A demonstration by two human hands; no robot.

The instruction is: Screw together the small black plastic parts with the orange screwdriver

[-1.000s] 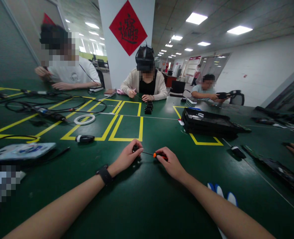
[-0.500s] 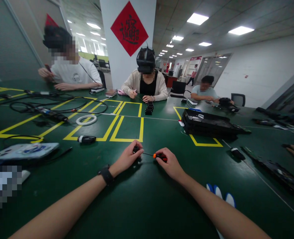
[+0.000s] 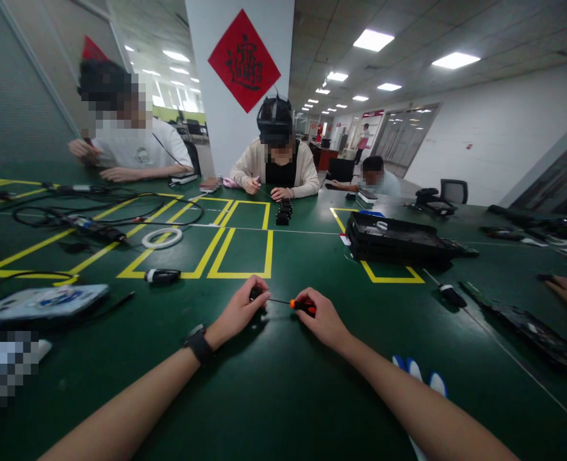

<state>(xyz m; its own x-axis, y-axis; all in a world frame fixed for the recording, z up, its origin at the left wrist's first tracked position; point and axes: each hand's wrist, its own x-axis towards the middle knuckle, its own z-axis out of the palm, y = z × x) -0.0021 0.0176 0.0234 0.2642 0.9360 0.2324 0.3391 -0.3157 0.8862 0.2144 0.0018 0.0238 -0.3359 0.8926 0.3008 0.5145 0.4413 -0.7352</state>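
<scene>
My right hand (image 3: 319, 314) is closed round the black and orange handle of a screwdriver (image 3: 307, 308), held low over the green table (image 3: 273, 397). Its thin shaft points left, toward my left hand (image 3: 239, 310). Fingers and thumb of that hand grip a small black part (image 3: 255, 292), mostly covered by them. The shaft's tip reaches the part or the fingertips; whether it touches is too small to tell. A dark watch (image 3: 199, 346) is on my left wrist.
Ahead lie yellow tape outlines (image 3: 239, 276), a white ring (image 3: 162, 238) and a black-and-white handle (image 3: 163, 276). Black trays (image 3: 398, 237) stand to the right, near another screwdriver (image 3: 451, 295). A blue-and-white glove (image 3: 412, 369) lies by my right forearm. Co-workers sit across the table (image 3: 273, 160).
Both hands keep their grips, and the screwdriver stays pointed at the black part. The whole view has shifted slightly. At the back right, a seated person has leaned and reached to the left.
</scene>
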